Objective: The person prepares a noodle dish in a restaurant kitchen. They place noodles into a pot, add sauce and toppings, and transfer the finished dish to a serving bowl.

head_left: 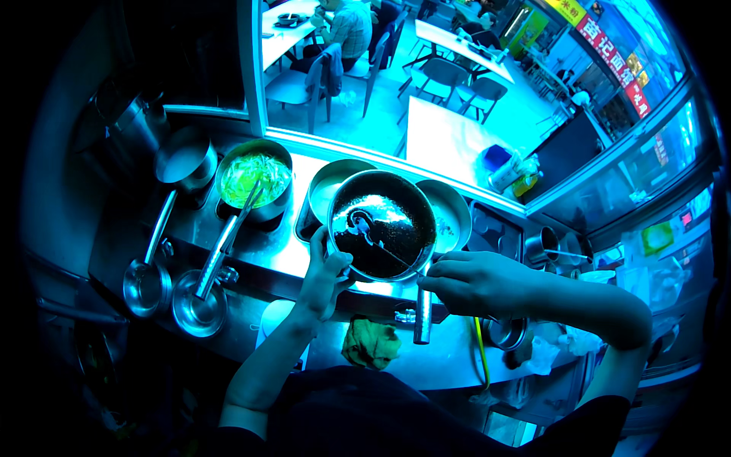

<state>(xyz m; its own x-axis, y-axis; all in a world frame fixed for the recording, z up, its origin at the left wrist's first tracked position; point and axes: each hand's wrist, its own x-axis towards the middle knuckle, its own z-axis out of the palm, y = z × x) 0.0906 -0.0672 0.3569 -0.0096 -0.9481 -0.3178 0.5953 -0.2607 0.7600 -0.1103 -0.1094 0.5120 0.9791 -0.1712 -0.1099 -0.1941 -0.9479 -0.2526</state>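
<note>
A round metal container [380, 240] of dark, glossy liquid is raised over the stove counter. My left hand [326, 274] grips it at its lower left rim, with the thumb on the edge. In my right hand [465, 284] is a thin utensil [394, 256], whose far end dips into the liquid; its tip is hidden. Behind the container, two pans of pale contents, a left pan [321, 191] and a right pan [454, 214], are partly covered. A metal handle [422, 320] points towards me below my right hand.
Left stand a saucepan [262, 211] of noodle-like strands with tongs [243, 214] in it, and another saucepan [200, 171]. Small metal bowls [200, 308] sit near the front. A crumpled cloth [371, 344] lies before me. Past the window frame [394, 165], people sit at tables.
</note>
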